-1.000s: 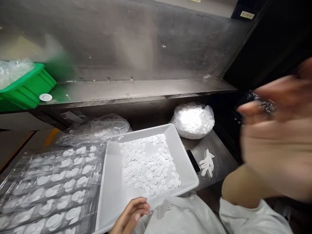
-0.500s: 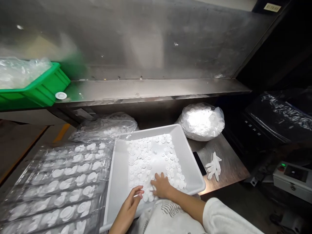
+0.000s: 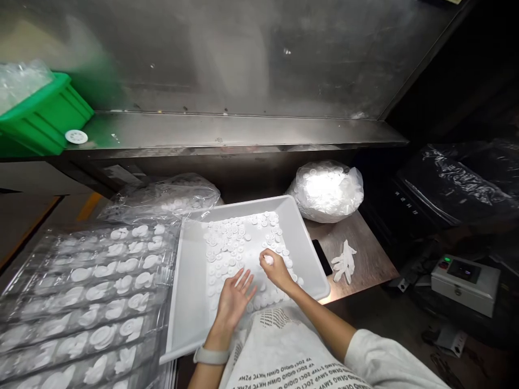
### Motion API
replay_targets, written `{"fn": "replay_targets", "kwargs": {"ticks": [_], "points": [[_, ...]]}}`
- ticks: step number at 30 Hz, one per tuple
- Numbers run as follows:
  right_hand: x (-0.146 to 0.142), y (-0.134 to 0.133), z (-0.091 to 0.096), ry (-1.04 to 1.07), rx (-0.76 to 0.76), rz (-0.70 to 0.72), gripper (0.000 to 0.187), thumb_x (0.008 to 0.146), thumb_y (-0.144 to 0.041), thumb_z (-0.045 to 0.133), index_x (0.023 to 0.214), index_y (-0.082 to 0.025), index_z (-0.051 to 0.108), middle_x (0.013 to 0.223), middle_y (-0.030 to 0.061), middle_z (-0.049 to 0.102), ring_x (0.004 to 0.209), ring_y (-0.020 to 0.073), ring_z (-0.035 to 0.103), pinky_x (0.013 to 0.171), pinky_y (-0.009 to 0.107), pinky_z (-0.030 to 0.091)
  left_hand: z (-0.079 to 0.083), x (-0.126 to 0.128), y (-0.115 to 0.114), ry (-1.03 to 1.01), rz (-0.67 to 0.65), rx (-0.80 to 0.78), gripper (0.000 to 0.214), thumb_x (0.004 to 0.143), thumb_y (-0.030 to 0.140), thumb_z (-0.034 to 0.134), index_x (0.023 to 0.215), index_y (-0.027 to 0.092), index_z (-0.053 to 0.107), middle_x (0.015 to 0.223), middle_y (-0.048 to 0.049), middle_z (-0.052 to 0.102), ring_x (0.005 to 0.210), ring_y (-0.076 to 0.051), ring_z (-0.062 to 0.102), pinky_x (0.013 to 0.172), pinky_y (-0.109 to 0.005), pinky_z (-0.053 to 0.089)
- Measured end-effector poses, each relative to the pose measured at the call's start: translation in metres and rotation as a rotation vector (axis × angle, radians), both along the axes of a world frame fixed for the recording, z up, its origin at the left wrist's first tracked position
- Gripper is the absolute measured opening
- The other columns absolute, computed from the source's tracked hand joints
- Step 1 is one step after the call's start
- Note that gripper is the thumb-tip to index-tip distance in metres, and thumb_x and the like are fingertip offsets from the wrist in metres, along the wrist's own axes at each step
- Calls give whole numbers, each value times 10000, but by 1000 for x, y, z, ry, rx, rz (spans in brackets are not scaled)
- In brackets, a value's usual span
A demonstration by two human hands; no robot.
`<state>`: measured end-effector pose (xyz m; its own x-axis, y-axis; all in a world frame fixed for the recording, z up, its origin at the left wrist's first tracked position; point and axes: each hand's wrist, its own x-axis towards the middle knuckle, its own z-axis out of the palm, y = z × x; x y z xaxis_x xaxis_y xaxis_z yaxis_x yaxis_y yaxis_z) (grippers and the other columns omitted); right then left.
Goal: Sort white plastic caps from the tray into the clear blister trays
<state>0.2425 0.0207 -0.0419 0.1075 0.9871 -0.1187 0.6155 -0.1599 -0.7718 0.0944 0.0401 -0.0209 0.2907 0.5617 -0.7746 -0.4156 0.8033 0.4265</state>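
Note:
A pale grey tray in front of me holds many small round white plastic discs, thickest on the left and along the right side. My right hand is over the tray's middle right, its fingers closed on a small white disc that shows between thumb and forefinger. Any further pieces in that fist are hidden. Over the near part of the tray, my left hand has its palm turned up and fingers spread, with nothing in it.
Left of the tray lie clear blister trays filled with white parts. Behind stand two clear bags, one bulging, one flatter. At right lie a black phone and a white glove. A green bin sits on the shelf.
My right hand has risen from the near discs, moving up and right, and now grips a disc. My left hand has moved right and turned palm up. The camera view has shifted.

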Motion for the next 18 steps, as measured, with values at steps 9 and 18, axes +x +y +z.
{"fn": "replay_targets", "kwargs": {"ticks": [9, 18], "points": [[-18, -10, 75, -100, 331, 139, 346, 824, -322, 700, 1133, -207, 597, 1343, 96, 492, 1265, 266, 405, 1065, 446, 201, 40, 37, 10, -297, 126, -36, 232, 910, 333, 540, 1007, 134, 611, 951, -41, 642, 803, -136, 614, 722, -313, 530], [-18, -31, 66, -148, 319, 80, 313, 884, -244, 628, 1194, -220, 592, 1420, 100, 378, 1337, 272, 282, 1087, 440, 236, 47, 43, -3, -362, 126, -41, 327, 914, 216, 464, 1210, 141, 581, 1051, -79, 676, 894, -165, 653, 844, -346, 528]]}}
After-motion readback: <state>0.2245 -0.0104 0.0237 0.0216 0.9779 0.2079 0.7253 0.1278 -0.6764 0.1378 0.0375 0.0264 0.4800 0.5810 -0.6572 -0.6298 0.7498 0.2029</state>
